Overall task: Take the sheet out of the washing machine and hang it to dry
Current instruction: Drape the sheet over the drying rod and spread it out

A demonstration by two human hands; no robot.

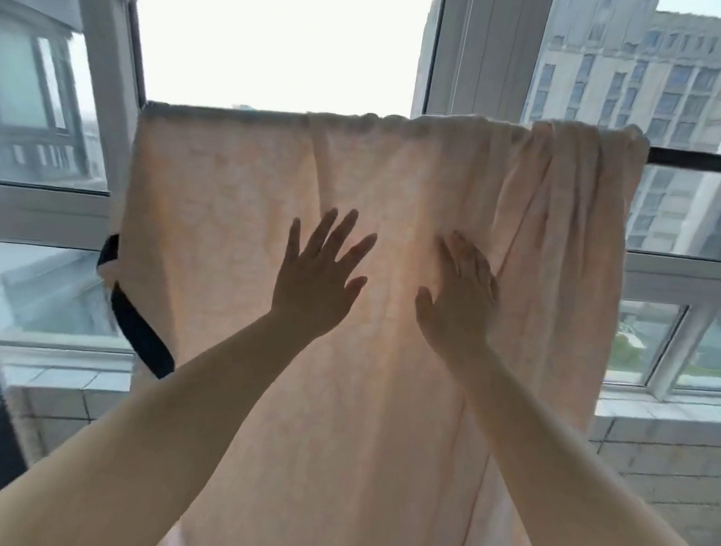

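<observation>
Nearest me, my left hand [318, 276] has its fingers spread wide and flat against the pale peach, soft cotton sheet [271, 191]; it grips nothing. My right hand [460, 298] lies on the cloth just beside it, fingers straight and closer together, also holding nothing. The sheet is draped over the dark horizontal drying rail [701, 160] in front of the window and hangs down past my arms. It looks limp, damp and fairly heavy, so I judge it will sag and slide if pulled unevenly. The right portion is bunched in folds near the rail; I would pinch that edge and draw it outward. A black strap [138, 331] dangles at the left edge.
</observation>
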